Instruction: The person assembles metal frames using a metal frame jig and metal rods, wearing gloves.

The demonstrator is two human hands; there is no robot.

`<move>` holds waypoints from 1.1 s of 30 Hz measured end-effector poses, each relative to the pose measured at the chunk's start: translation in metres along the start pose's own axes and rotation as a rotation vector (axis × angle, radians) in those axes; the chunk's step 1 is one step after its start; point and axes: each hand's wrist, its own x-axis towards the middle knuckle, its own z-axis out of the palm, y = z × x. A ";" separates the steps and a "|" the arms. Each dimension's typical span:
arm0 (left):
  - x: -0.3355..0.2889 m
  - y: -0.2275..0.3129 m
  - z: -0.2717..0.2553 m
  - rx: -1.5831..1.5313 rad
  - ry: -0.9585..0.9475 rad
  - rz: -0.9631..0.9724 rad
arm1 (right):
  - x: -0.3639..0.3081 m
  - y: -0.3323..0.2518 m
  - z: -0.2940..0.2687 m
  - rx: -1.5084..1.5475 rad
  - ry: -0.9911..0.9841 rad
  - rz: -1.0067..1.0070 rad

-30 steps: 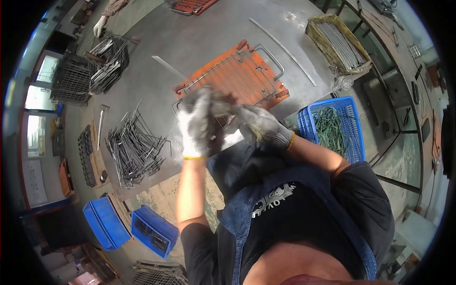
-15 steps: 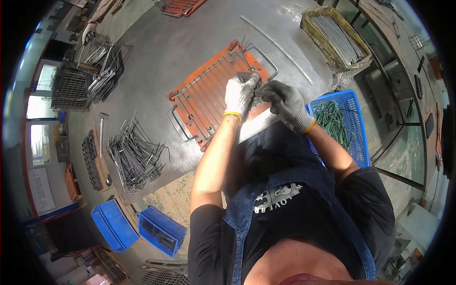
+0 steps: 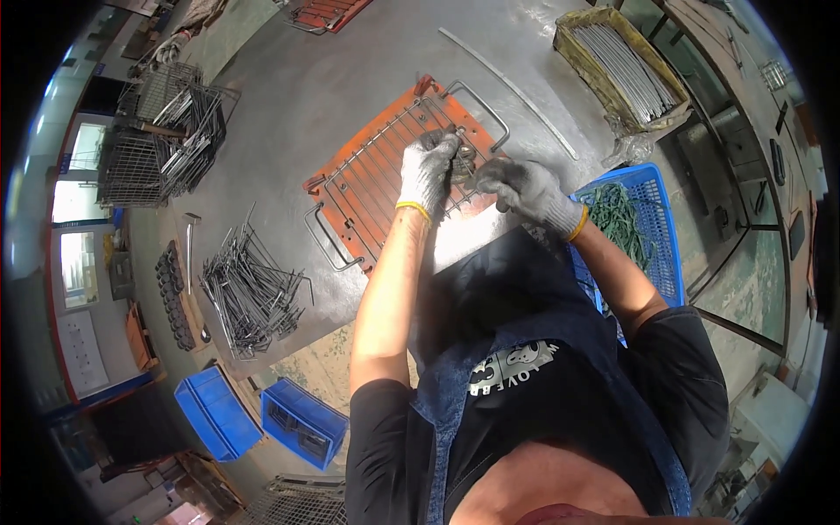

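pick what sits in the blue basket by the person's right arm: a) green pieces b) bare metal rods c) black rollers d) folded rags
a: the blue basket beside the right hand holds a heap of green pieces; the bare metal rods lie in a separate lined box farther back.

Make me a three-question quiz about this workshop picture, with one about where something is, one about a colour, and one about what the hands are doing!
1. Where is the blue basket?
A. At the person's right
B. On the wire rack
C. Behind the wire cages

2. What colour is the board under the wire rack?
A. Green
B. Orange
C. White

3. How are the left hand and right hand?
A. Bare
B. In pockets
C. Gloved, over the rack

Answers: 1 A, it sits beside the right forearm. 2 B, orange shows between the wires. 3 C, both wear grey gloves above the rack.
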 end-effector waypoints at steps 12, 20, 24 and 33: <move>0.008 -0.005 0.002 1.479 0.400 0.728 | -0.004 -0.001 0.000 0.013 0.079 0.195; 0.019 -0.008 0.002 1.678 0.179 0.899 | -0.002 0.021 0.009 -0.318 0.173 0.044; 0.024 -0.007 -0.010 1.762 0.178 0.921 | -0.003 -0.006 -0.005 -0.154 0.288 0.084; 0.005 -0.016 -0.038 1.482 0.314 1.044 | 0.022 0.096 0.074 -0.125 0.387 -0.356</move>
